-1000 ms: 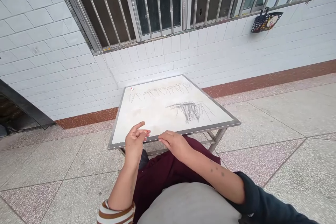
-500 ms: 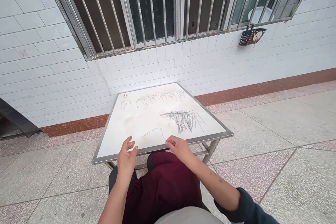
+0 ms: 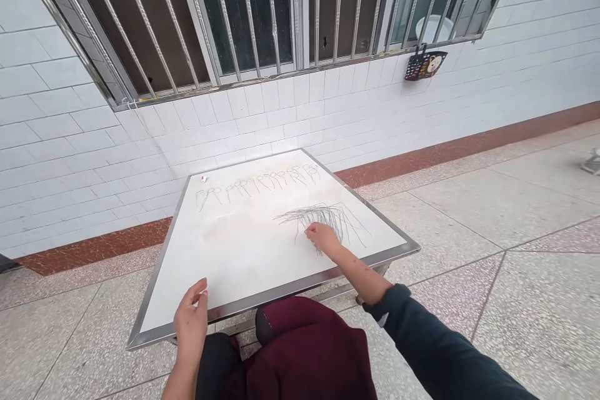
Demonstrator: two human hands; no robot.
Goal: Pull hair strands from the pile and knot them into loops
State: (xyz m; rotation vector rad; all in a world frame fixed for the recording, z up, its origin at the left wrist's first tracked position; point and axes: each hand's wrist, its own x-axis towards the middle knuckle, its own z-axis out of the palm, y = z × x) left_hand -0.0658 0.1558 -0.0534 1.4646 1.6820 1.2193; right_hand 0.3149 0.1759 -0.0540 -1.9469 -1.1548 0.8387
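Over the near left side of the white tabletop (image 3: 244, 262) is my left hand (image 3: 191, 315), with nothing visible in it; its fingers are loosely bent and the thumb stands apart. My right hand (image 3: 323, 237) reaches out to a pile of thin dark wires (image 3: 337, 215) and covers part of it. Thumb and forefinger are pinched together at the pile's left side. Whether a strand is between them is too fine to see. Along the far side of the table lies a row of thin bent, looped wires (image 3: 262, 181).
A small red and white object (image 3: 204, 179) lies at the table's far left corner. The metal rim (image 3: 281, 292) borders the tabletop. Beyond stand a tiled wall (image 3: 234, 106) and a barred window (image 3: 253, 12). A black patterned basket (image 3: 424, 65) hangs below the bars.
My right hand has moved forward from the table's front edge to the wire pile. The single bent wire at its fingertips no longer shows there. My left hand now appears farther left and lower.
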